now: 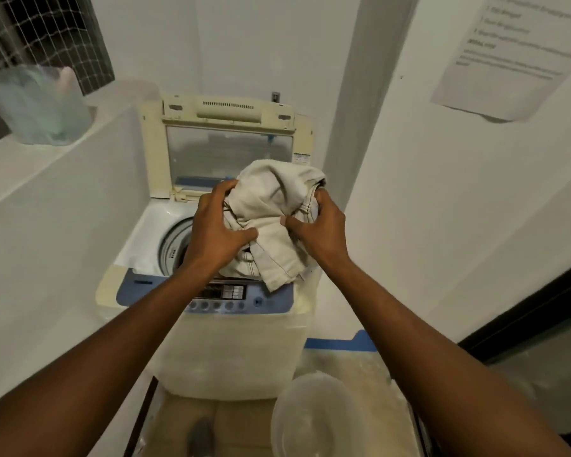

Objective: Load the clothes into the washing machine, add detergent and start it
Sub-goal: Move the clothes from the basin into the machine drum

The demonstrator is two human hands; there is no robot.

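Both hands are closed on one bundled piece of clothing [274,222], a pale beige garment with dark stitching along its seams, held up in the air over the open top of the washing machine [225,351]. The left hand [216,230] grips the bundle's left side, fingers curled over the top and thumb pressed into the cloth near the middle; the right hand [317,225] clamps the right side, its thumb just beside the left thumb and its fingers dug into a stitched edge. A loose end of the garment hangs down between the wrists and drapes in front of the control panel [231,296], a blue strip with a dark display and a row of round buttons. The machine is a cream-coloured top loader standing in a narrow nook between white walls; its lid [228,150] stands raised at the back, with a clear window in it. Part of the drum's [173,242] rim shows to the left of the left wrist (what lies inside is hidden by the hands and cloth). On the ledge [17,166] at the left sits a translucent plastic bag [37,103], its contents blurred. A printed paper notice [511,54] is stuck to the right wall, too blurred to read. Low in the frame, in front of the machine, is a clear round plastic basin [310,417].
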